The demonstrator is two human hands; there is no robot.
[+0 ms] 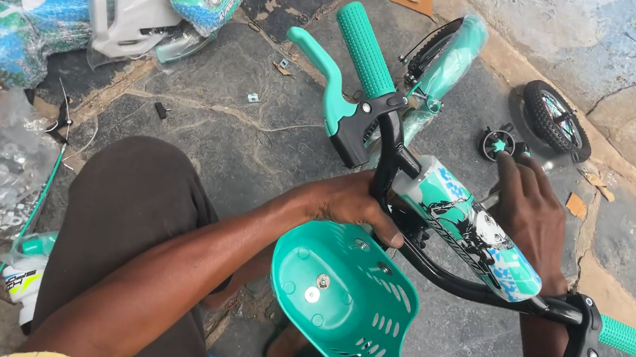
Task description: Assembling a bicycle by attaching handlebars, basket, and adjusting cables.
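over a cracked stone floor (255, 141), the left hand (353, 204) grips the black handlebar (448, 282) of a small bicycle just above a teal basket (352, 307), fingers curled around the bar. the right hand (534, 212) rests behind the printed bar pad (470, 227), fingers together; what it pinches is hidden. teal grips (363, 47) stick out both ends.

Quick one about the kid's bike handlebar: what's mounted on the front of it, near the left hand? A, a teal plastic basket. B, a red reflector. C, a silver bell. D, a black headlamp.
A: a teal plastic basket with slotted sides hangs off the black handlebar, just below the left hand.
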